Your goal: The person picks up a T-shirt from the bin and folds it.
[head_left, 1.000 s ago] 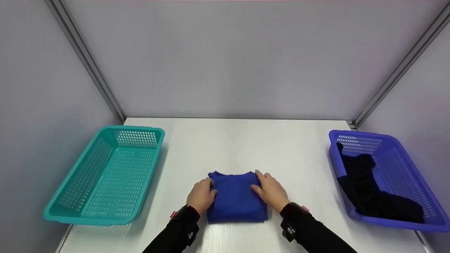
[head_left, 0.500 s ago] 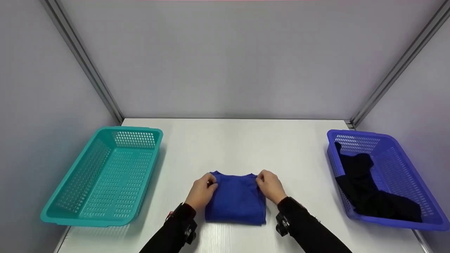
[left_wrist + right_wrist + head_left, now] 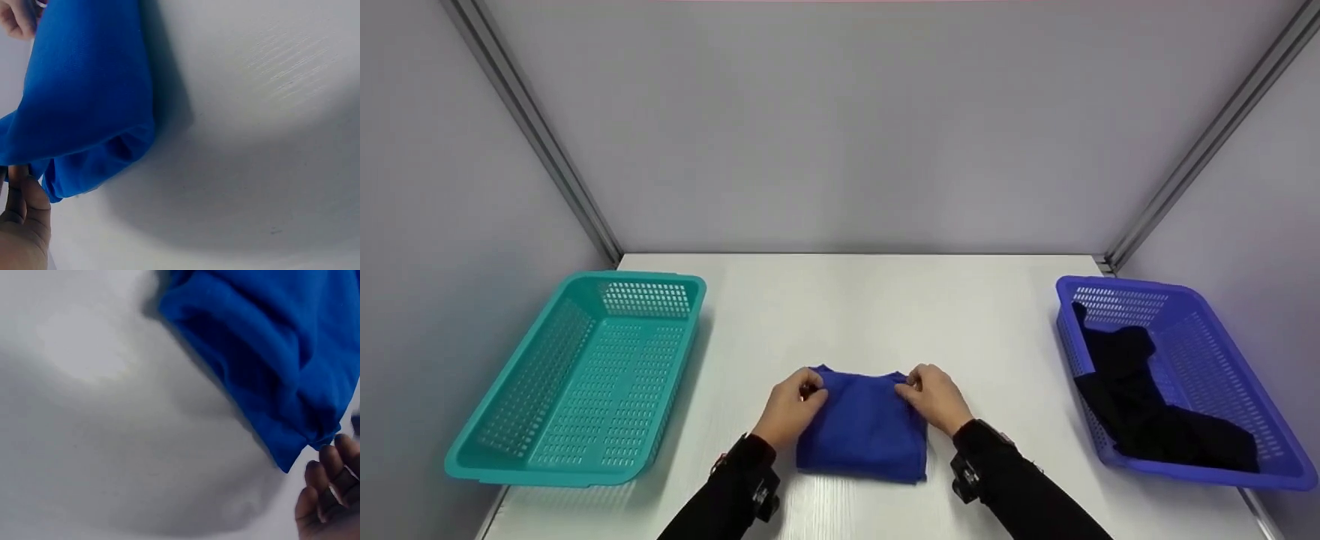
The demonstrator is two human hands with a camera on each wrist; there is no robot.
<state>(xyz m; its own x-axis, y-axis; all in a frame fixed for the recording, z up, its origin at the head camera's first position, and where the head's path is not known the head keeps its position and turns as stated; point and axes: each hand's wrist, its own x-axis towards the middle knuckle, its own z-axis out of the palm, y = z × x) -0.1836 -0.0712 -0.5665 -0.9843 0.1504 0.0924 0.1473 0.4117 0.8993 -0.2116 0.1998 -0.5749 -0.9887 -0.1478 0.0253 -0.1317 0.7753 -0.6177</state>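
A folded blue shirt lies on the white table with its curved neckline edge facing away. At its far left corner, my left hand pinches the cloth between thumb and fingers. My right hand pinches the far right corner, with curled fingers. In the left wrist view, the shirt shows a loose fold along its side, and the left fingers tuck in at its edge. The right wrist view has the right fingers close to the shirt's corner; the thumb is hidden there.
On the left of the table stands a teal perforated basket with nothing in it. A purple basket on the right holds black clothing. Grey panels enclose the table at the back and sides.
Both hands, earlier resting with looser fingers along the shirt's sides, now pinch its far corners. The right fingers have drawn in, and the shirt has shifted very slightly left.
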